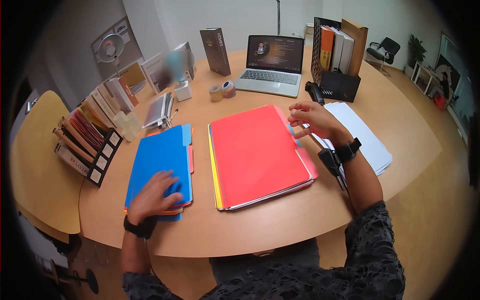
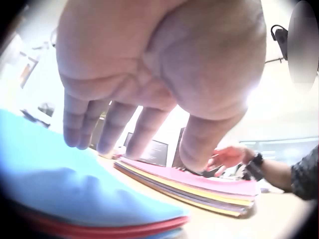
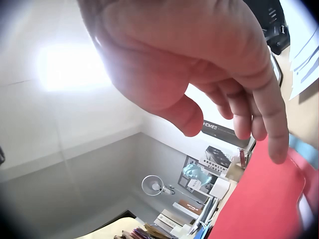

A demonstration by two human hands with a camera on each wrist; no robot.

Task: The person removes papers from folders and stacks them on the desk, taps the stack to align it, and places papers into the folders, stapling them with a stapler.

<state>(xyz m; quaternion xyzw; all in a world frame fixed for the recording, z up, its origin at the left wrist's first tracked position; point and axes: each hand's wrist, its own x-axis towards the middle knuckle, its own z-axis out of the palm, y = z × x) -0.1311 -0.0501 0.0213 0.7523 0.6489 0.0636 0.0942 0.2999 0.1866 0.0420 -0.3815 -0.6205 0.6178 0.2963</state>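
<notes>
My left hand (image 1: 153, 196) is over the near part of a stack of blue folders (image 1: 159, 152), blurred, with its fingers spread. In the left wrist view its palm shows above the blue stack (image 2: 75, 184), holding nothing. A taller stack with a red folder (image 1: 257, 155) on top lies in the middle of the desk, yellow and other edges showing beneath. Near that stack's right edge hovers my right hand (image 1: 321, 122), its fingers loosely bent and nothing between them. Its index finger reaches down beside the folder's coloured tabs in the right wrist view, close over the red folder (image 3: 259, 194).
White papers (image 1: 357, 135) lie to the right. Behind stand a laptop (image 1: 272, 67), a dark book (image 1: 215, 51), tape rolls (image 1: 228, 89) and a black file holder (image 1: 340, 86) with books. Upright books and files (image 1: 82, 135) line the left edge.
</notes>
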